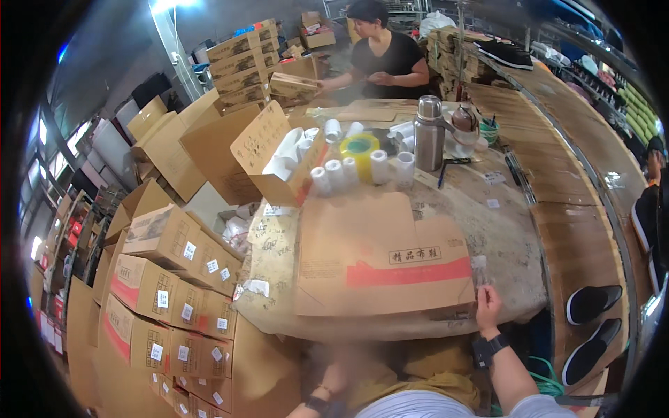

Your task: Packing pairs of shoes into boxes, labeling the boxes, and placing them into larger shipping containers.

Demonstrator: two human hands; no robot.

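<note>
A flattened brown cardboard box [380, 240] with a red stripe and printed characters lies on the worktable in front of me. My right hand [488, 306], with a dark band on its wrist, is beside the box's lower right corner. Its fingers are curled closed; whatever they may hold is hidden. A small pale label [479, 261] lies on the table just beyond it. Down by my lap, below the table's front edge, is my left hand [336, 376]. It is blurred, and its fingers cannot be made out.
An open carton [275, 157] holds white rolls. Beyond the flat box stand more white rolls [334, 171], yellow tape rolls [359, 155] and a steel thermos [429, 132]. Labelled cartons [167, 299] are stacked left. Dark shoes [592, 304] rest on the right-hand conveyor. A co-worker [390, 59] handles a box opposite.
</note>
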